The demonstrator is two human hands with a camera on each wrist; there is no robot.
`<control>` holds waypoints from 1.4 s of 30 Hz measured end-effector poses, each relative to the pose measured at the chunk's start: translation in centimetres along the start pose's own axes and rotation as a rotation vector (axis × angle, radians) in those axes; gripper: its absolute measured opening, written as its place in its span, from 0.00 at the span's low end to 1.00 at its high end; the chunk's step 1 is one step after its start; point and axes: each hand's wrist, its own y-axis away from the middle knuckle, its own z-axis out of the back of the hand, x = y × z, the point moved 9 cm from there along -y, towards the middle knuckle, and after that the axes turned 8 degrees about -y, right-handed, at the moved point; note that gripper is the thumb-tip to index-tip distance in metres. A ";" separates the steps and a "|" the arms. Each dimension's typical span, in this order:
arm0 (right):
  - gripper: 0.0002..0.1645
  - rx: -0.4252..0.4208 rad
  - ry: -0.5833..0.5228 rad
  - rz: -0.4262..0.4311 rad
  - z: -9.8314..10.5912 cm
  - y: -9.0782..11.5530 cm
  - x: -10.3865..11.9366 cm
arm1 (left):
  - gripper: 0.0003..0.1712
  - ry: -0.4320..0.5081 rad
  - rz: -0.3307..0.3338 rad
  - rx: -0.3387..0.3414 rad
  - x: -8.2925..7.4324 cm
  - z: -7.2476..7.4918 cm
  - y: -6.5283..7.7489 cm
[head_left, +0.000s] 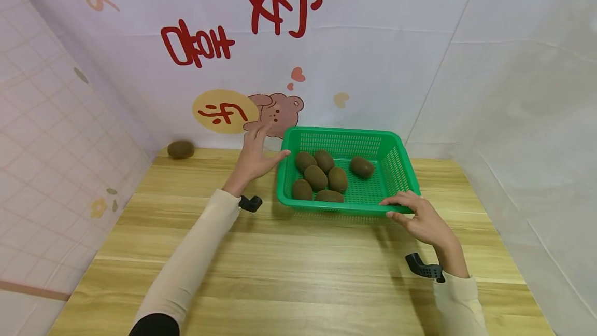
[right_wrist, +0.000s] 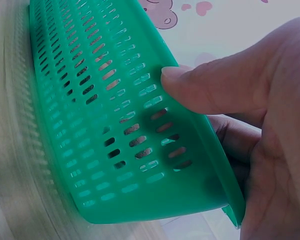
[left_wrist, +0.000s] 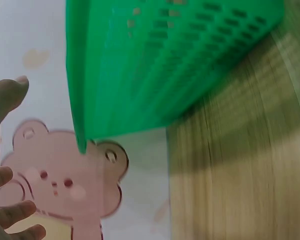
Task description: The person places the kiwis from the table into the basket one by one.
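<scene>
A green plastic basket (head_left: 354, 207) with slotted walls holds several brown kiwis (head_left: 315, 177), mostly grouped at its left, with a single kiwi (head_left: 361, 167) farther right. My right hand (head_left: 422, 219) grips the rim at the basket's near right corner. In the right wrist view the thumb (right_wrist: 215, 85) lies on the outside of the wall, the fingers partly hidden behind the rim. Beside the basket's left end is my left hand (head_left: 255, 157), its fingers spread and holding nothing. The left wrist view shows a gap between that thumb (left_wrist: 7, 97) and the basket's rim (left_wrist: 77, 100).
Another kiwi (head_left: 181, 149) lies at the table's back left corner, against the wall covering. The wooden table (head_left: 298, 274) is bounded by a printed white sheet (head_left: 373, 25) behind and by pale sheets at both sides.
</scene>
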 end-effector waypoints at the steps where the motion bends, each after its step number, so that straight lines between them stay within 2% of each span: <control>1: 0.15 0.000 0.005 -0.002 0.0 0.0 0.0 | 0.51 0.001 0.000 -0.014 0.4 0.2 0.0; 7: 0.15 0.002 0.006 -0.011 0.0 0.0 -0.1 | 0.49 -0.015 0.032 -0.068 3.1 1.2 -0.2; 17: 0.15 0.004 0.000 -0.005 -0.1 0.1 0.0 | 0.55 -0.041 0.143 -0.084 8.0 2.5 0.6; 27: 0.15 0.008 0.000 -0.010 -0.1 0.1 -0.3 | 0.56 -0.026 0.280 -0.093 13.0 3.6 1.7; 37: 0.15 0.003 -0.004 0.013 -0.1 0.0 -0.2 | 0.59 -0.071 0.383 -0.105 17.0 5.0 2.8; 42: 0.16 -0.002 -0.002 0.016 -0.1 0.1 -0.2 | 0.58 -0.053 0.438 -0.117 18.8 5.8 3.4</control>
